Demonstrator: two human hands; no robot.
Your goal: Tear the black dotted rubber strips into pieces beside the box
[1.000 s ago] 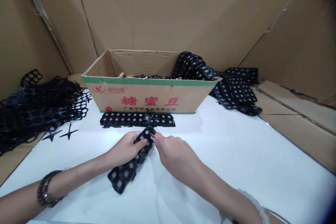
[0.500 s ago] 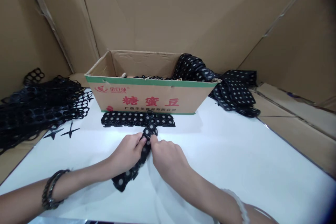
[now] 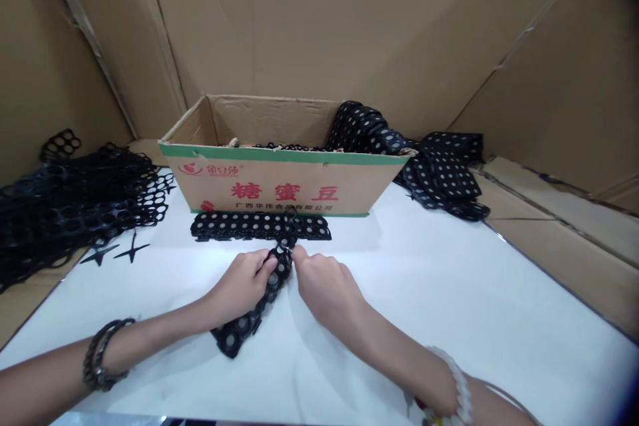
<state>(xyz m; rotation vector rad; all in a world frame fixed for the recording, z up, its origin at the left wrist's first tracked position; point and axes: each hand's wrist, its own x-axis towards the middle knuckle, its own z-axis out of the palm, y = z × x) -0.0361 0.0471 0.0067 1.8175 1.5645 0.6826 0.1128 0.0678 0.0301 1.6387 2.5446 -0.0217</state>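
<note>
1. Cardboard walls [image 3: 349, 20]: tan, enclosing back and both sides.
2. Surface [image 3: 464, 306]: white, carries the lot.
3. Carton [image 3: 279, 176]: open top, green edge band, red and dark print on the front. Sits mid-rear; small black pieces show inside.
4. Mesh heap [image 3: 74, 196]: black, full of holes, piled at far left.
5. Dotted sheets [image 3: 444, 173]: black with pale round spots. Stacked right of the carton, part draped over its right end and into it.
6. Flat strip [image 3: 234, 226]: same dotted pattern, lies crosswise along the carton's front base.
7. Held strip [image 3: 242, 326]: dotted, runs diagonally on the near side of the flat strip. Far end is between the two hands, near end toward the person's left. Black rings [image 3: 286, 239] at its far end overlap the flat strip in view; contact unclear.
8. Left hand [image 3: 242, 283]: pinching the held strip near its far end, thumb on top.
9. Right hand [image 3: 327, 283]: fingers curled, thumb and index pressed together on a thin item [image 3: 289, 250] at the held strip's far end; pale tip, too small to ID.
10. Dark bracelets [image 3: 102, 356] on left wrist, pale bracelet [image 3: 463, 389] on right.
11. Star pieces [image 3: 132, 248]: two, black, just beside the mesh heap.
</note>
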